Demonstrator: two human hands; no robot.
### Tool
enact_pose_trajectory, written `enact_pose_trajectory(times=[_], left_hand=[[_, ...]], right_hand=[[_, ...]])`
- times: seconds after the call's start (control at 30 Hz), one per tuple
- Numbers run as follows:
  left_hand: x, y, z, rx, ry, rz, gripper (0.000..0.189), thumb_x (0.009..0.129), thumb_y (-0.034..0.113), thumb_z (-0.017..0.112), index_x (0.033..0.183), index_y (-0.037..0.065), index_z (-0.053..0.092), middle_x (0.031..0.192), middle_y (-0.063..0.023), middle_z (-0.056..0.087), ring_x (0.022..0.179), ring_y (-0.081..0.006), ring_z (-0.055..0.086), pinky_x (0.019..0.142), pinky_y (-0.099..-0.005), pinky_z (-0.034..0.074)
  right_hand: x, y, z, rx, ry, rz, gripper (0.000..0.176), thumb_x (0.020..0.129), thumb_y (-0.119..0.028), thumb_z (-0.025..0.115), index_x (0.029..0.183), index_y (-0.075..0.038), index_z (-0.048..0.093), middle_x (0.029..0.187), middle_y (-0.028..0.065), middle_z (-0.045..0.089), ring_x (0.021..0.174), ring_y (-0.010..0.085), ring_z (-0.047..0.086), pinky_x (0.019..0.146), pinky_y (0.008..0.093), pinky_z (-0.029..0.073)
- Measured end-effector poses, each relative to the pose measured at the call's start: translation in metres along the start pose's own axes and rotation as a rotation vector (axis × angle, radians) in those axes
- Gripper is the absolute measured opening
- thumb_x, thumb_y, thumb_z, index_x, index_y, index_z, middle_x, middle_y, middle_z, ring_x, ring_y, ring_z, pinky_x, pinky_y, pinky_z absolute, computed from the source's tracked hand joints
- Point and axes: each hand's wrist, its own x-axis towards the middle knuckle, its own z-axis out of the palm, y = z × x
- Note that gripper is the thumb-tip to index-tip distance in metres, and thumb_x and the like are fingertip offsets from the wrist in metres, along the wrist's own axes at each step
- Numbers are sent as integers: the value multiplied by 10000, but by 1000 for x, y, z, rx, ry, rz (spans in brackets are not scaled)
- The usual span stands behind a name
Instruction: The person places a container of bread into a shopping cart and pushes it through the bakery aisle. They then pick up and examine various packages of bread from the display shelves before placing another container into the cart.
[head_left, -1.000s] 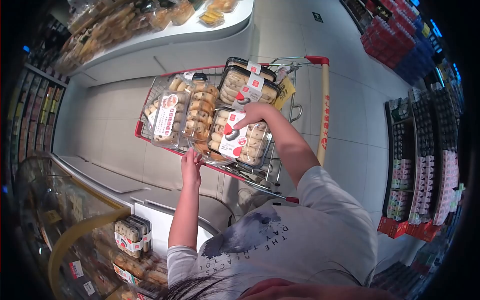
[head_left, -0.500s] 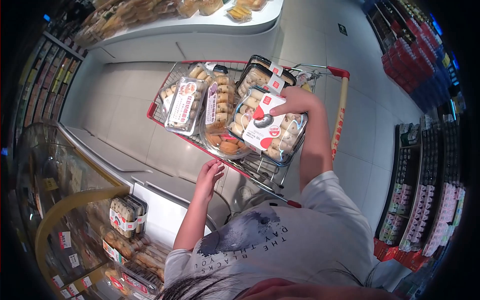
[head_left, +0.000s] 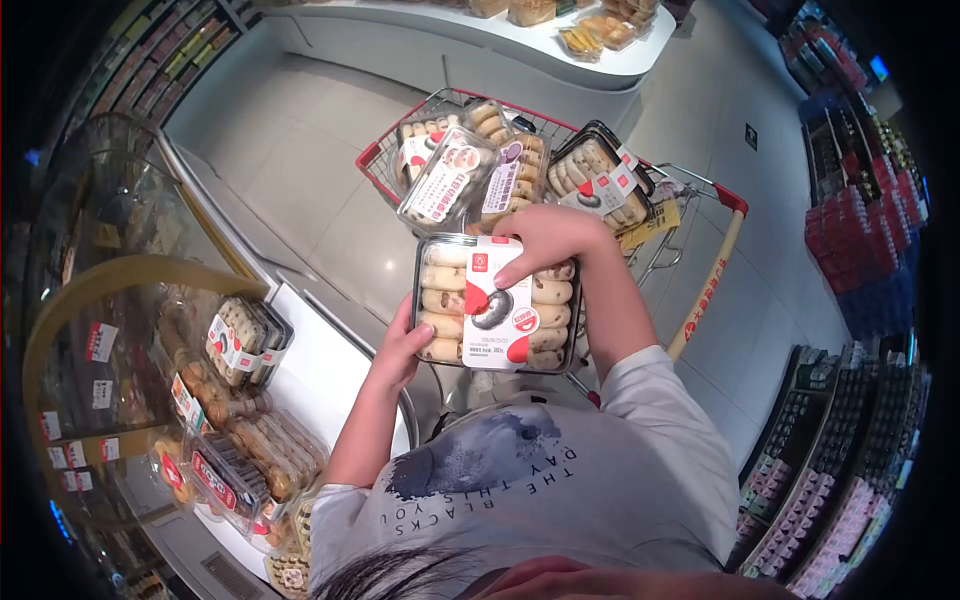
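Between my hands is a clear plastic pack of bread rolls (head_left: 496,310) with a white, red and black paper sleeve, held near my body at the cart's near side. My left hand (head_left: 402,340) grips its left edge, thumb on top. Across the sleeve's upper right lies my right hand (head_left: 550,240), its thumb on the front and its other fingers hidden. Behind it, the shopping cart (head_left: 735,200) holds a similar pack of rolls (head_left: 600,180), a pack with a white label (head_left: 447,180) and a purple-labelled pack (head_left: 515,180).
To my left, a display counter (head_left: 320,340) bears stacked roll packs (head_left: 247,343) and other packaged breads (head_left: 265,450). A white bread stand (head_left: 600,75) curves behind the cart. Shelves of small cartons (head_left: 800,490) stand at the right.
My right hand has brought the roll pack out of the cart toward my body. My left hand, free before, now grips its left edge. The view has shifted left.
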Motion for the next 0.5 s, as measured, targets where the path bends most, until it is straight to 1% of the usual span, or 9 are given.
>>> enact_pose_trajectory(times=[0.03, 0.1, 0.17, 0.23, 0.27, 0.37, 0.4, 0.43, 0.5], left_hand=[[-9, 1, -4, 6, 46, 31, 852, 685, 391, 687, 1314, 9, 258, 1239, -149, 438, 1126, -249, 471, 916, -358, 419], [-38, -2, -25, -83, 196, 182, 707, 728, 213, 648, 1298, 4, 285, 1205, -138, 465, 1094, -237, 487, 928, -353, 406], [-63, 5, -30, -196, 282, 277, 630, 756, 163, 601, 1282, -2, 297, 1180, -154, 472, 1080, -245, 496, 906, -361, 430], [-92, 4, -41, -271, 419, 379, 619, 774, 134, 567, 1296, -4, 263, 1197, -166, 450, 1085, -252, 491, 908, -366, 430], [-106, 1, -50, -255, 479, 445, 631, 774, 132, 566, 1304, -3, 250, 1208, -164, 441, 1099, -249, 478, 918, -364, 418], [-149, -1, -64, -198, 622, 604, 672, 767, 135, 582, 1319, 1, 224, 1226, -158, 421, 1131, -239, 444, 939, -356, 390], [-162, -1, -67, -178, 662, 651, 686, 764, 137, 590, 1323, 2, 217, 1231, -155, 416, 1140, -236, 433, 945, -353, 382], [-173, -3, -69, -136, 707, 680, 704, 756, 148, 603, 1324, 0, 215, 1233, -154, 412, 1140, -235, 430, 946, -350, 378], [-194, -6, -74, -47, 796, 729, 740, 741, 168, 630, 1326, -3, 210, 1238, -151, 405, 1141, -233, 425, 949, -344, 371]], right_hand=[[11, -4, 4, 41, 27, -10, 710, 591, -518, 700, 1067, -11, 559, 922, 174, 620, 858, 295, 598, 743, 351, 461], [48, -19, 16, 98, 46, -64, 691, 622, -481, 702, 1099, -11, 534, 945, 172, 612, 877, 283, 592, 758, 353, 458], [62, -37, 18, 248, 124, -140, 594, 701, -329, 699, 1159, -13, 491, 968, 139, 596, 872, 216, 571, 789, 314, 450], [85, -38, 35, 382, 251, -183, 588, 717, -298, 692, 1182, -9, 477, 1018, 140, 578, 904, 209, 558, 817, 304, 436], [92, -46, 39, 441, 187, -134, 651, 729, -300, 687, 1243, -8, 414, 1122, 141, 521, 992, 204, 514, 839, 306, 423], [111, -69, 76, 802, -40, -366, 739, 730, -325, 687, 1299, -18, 329, 1216, 132, 451, 1074, 196, 462, 854, 309, 414], [114, -85, 87, 915, -186, -329, 830, 712, -356, 704, 1327, -19, 259, 1268, 115, 398, 1130, 198, 416, 880, 310, 399], [119, -100, 103, 915, -183, -343, 875, 673, -389, 731, 1318, -19, 269, 1271, 113, 400, 1142, 195, 413, 913, 313, 375], [135, -116, 138, 933, -220, -412, 792, 713, -286, 707, 1319, -33, 265, 1226, 101, 436, 1111, 176, 436, 926, 324, 375]])
